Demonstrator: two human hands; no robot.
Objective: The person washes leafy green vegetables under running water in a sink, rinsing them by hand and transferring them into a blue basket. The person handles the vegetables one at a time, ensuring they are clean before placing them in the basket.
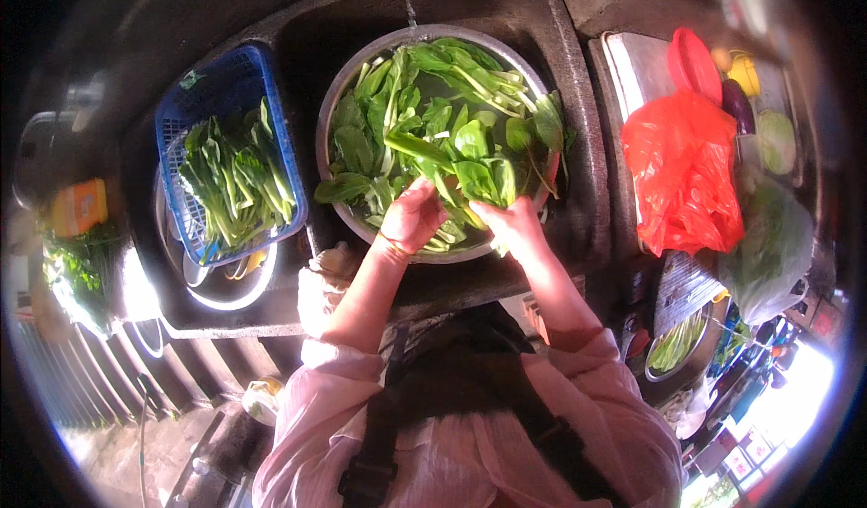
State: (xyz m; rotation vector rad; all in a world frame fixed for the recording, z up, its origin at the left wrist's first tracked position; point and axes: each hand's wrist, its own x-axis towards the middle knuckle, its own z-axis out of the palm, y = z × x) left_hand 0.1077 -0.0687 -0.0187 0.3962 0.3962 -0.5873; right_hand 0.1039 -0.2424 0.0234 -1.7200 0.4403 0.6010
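Observation:
A round metal basin (pixel 330 200) stands in the dark sink with leafy greens (pixel 359 129) floating in water. Over its near rim, my left hand (pixel 414 218) is closed around the stems of some greens. Beside it, my right hand (pixel 513 227) grips a bunch of leafy greens (pixel 477 176), thumb on the stalks. The fingertips of both hands are partly hidden by leaves and by the hands themselves. A thin stream of water (pixel 409 0) runs down at the basin's far rim.
To the left, a blue plastic basket (pixel 298 169) holds more greens, above a basin with utensils. A white cloth (pixel 325 281) hangs on the sink's front edge. At right are a red plastic bag (pixel 681 176), a red bowl (pixel 694 64), an eggplant (pixel 738 105) and a cabbage (pixel 775 141).

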